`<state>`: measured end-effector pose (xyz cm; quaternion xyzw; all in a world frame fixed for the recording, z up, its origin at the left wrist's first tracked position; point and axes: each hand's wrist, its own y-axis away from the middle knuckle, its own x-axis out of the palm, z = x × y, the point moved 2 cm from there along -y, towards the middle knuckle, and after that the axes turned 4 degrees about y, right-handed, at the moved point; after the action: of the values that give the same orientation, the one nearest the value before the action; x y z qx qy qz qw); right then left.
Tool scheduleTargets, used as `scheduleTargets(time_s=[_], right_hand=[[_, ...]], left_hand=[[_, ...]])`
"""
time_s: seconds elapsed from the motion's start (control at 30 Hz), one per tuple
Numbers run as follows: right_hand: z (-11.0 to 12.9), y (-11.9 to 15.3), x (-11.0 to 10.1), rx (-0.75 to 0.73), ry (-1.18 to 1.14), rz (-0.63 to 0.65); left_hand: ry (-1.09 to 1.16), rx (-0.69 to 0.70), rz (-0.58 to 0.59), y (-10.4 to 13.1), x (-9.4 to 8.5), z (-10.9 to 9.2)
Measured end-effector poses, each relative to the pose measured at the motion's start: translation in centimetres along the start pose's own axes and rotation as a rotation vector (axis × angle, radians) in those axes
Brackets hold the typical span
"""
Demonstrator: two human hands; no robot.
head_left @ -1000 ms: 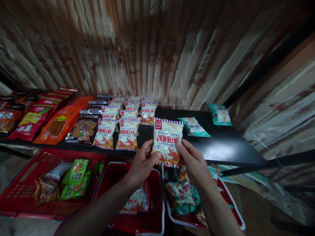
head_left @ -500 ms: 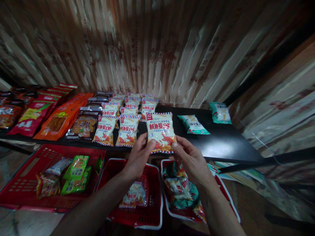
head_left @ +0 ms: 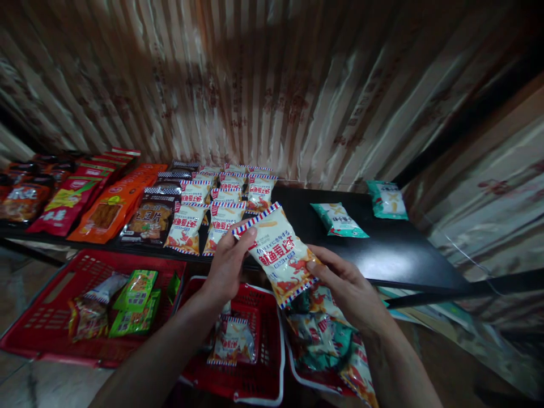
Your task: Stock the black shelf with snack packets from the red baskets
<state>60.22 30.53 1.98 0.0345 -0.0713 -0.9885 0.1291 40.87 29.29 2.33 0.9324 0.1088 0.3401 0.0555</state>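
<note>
A white and orange snack bag [head_left: 278,255] with striped edges is held tilted between both hands, above the front edge of the black shelf [head_left: 352,255]. My left hand [head_left: 227,263] pinches its upper left corner, thumb on top. My right hand [head_left: 344,283] grips the lower right side, thumb on the front. Behind and left of the bag, several matching bags [head_left: 186,226] stand in rows on the shelf. To the right lie a green and white bag [head_left: 339,220] and another one [head_left: 387,199] farther back.
Brown bags [head_left: 148,216], orange bags [head_left: 108,212] and pink bags [head_left: 70,195] line the shelf's left part. Below are a wide red basket [head_left: 51,340], a middle red basket [head_left: 259,391] and a right basket [head_left: 297,378], all containing snack bags. A pleated curtain [head_left: 255,85] hangs behind.
The held bag has turned from upright to tilted and come slightly lower. My left hand has shifted from its lower left edge to its upper left corner. The view has shifted slightly.
</note>
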Motion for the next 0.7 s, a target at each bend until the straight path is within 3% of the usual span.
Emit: scheduleTargets(time_s=[0.47,0.7], right_hand=[[-0.45,-0.19,0.12,-0.041,0.116,0.068],[-0.77,-0.13,0.78,-0.036,0.019,0.185]], left_hand=[[0.109,0.011,-0.139,0.41,-0.04,-0.44],[0.110,-0.030,-0.139,0.61,0.27,-0.38]])
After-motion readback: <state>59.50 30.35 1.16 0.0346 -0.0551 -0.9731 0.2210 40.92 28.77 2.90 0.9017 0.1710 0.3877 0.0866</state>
